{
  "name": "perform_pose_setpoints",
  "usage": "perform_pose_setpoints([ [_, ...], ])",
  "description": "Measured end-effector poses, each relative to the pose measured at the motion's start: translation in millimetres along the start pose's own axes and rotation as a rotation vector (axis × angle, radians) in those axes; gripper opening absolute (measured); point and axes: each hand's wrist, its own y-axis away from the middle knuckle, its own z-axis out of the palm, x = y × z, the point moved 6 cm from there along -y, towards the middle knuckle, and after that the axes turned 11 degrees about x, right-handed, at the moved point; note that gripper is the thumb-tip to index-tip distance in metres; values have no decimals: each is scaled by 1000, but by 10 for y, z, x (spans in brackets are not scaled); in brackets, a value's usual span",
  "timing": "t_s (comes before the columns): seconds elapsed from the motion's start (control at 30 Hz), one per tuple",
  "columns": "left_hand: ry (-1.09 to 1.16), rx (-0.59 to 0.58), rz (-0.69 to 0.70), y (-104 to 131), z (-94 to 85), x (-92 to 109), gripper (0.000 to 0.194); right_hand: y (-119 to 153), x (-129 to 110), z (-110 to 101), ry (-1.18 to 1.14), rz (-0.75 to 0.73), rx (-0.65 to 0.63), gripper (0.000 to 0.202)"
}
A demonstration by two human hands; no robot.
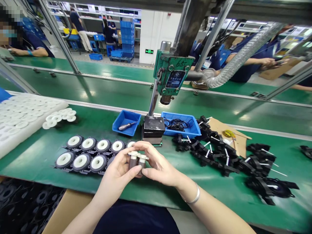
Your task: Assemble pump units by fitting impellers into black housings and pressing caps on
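Note:
My left hand (122, 167) and my right hand (158, 164) meet above the front part of the green bench. Between them are small dark cylindrical parts with pale flanged tops (137, 156), held upright side by side. The fingers of both hands are wrapped round these parts, with the thumbs in front. Just left of my hands lie two rows of black round housings with cream rings (98, 162); my hands partly cover the ones at the right end.
Behind my hands stands a green press (173, 76) over a black block (153, 125). Blue trays hold a screwdriver (125, 126) and black rings (179, 124). Black parts (207, 152) lie right, white discs (24, 113) left. Several people work beyond the bench.

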Motion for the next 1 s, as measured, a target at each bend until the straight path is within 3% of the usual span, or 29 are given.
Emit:
perform_pose_setpoints([
  [0.23,22,33,6,24,-40,15,50,117,109,9,-15,110,102,55],
  [0.47,21,46,34,33,-62,25,47,90,35,68,55,87,105,44],
  [0.8,-95,-61,84,-7,-178,58,36,-20,143,191,-161,202,207,32],
  [0.87,-138,16,156,-39,-293,166,35,-54,135,152,-173,184,295,30],
  [0.97,-105,246,330,-67,-568,411,41,-89,120,-41,-111,103,527,27],
  [1.0,-99,288,357,-71,-646,461,42,-101,126,-83,-65,89,552,27],
])
